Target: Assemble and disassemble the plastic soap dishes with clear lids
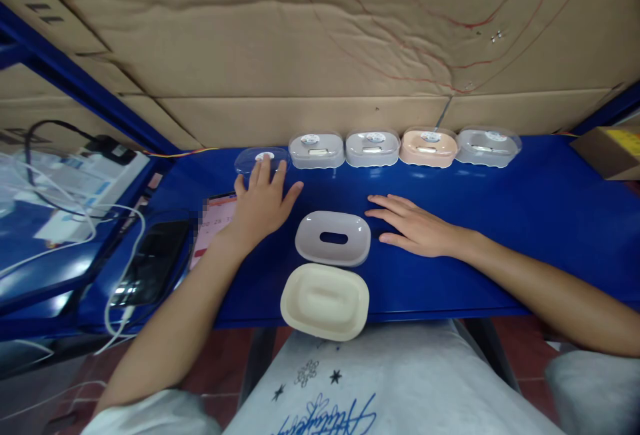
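Note:
My left hand (pixel 263 198) reaches to the back left, its spread fingertips on a clear plastic lid (pixel 243 160) with a round sticker. My right hand (pixel 417 225) rests on the blue table, fingers stretched out and nothing in them. Between the hands lies a pale grey oval tray (pixel 307 238) with a slot through its middle. Nearer to me, at the front edge, is a cream oval dish (pixel 325 298) with a raised ridge inside; it touches or slightly overlaps the grey tray's front side.
Along the back stand lidded oval boxes: two grey (pixel 317 152) (pixel 373 150), one peach (pixel 429 150) and another grey (pixel 487 148). On the left are a pink-screened phone (pixel 217 218), a black phone (pixel 155 258), white cables and a power strip (pixel 117 182). A cardboard box (pixel 607 152) stands right.

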Available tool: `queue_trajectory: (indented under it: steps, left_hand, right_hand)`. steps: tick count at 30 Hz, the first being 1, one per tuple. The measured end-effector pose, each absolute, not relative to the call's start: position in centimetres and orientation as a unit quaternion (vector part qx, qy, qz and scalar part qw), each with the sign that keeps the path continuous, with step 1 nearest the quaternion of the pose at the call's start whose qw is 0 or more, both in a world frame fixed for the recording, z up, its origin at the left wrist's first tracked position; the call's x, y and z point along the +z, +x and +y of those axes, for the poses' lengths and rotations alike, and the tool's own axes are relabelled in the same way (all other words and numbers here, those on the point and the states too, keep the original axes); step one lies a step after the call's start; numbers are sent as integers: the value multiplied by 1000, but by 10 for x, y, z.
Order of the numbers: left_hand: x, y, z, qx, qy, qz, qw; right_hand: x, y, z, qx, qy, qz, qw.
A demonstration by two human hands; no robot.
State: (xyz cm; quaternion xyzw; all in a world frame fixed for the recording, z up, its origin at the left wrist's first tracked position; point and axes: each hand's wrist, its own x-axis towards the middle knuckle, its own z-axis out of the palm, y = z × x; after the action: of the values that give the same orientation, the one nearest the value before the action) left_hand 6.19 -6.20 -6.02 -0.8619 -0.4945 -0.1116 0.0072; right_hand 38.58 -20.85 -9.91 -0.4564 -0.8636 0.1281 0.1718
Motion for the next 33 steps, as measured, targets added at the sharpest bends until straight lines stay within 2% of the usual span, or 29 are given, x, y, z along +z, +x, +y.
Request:
queue_trajectory:
  steps: [3, 5, 7, 16, 20, 23, 26, 30, 33]
  left_hand:
    - [-44, 66, -88, -156, -946, -282, -36]
    - [-37, 69, -107, -126, -979, -127, -97]
    - [-35, 72, -118, -94, -987, -61, -113]
    - [-41, 59, -88, -40, -962, -262, 67]
    - [-41, 56, -86, -13, -911, -397, 112]
    - [-44, 58, -86, -17, -889, -440, 122]
    - [-44, 60, -92, -75, -921, -376, 72]
    - [-45, 66, -114, -72, -980, -155, -102]
    - [-48, 68, -126, -45, -985, -137, -99]
  right_hand:
    - [-99, 385, -208, 129, -456, -862, 179]
    - [-100, 385, -208, 131, -456, -861, 183]
    - [-100, 385, -208, 130, -456, -861, 185]
    - [-100, 387, -207, 128, -453, -866, 168]
    - [-101, 387, -207, 135, -457, -861, 177]
    - [-101, 387, -207, 130, -458, -863, 172]
    - [-101, 387, -208, 127, -459, -863, 168]
    - [-100, 387, -207, 134, -459, -863, 162]
    - [-99, 387, -207, 136, -459, -864, 156]
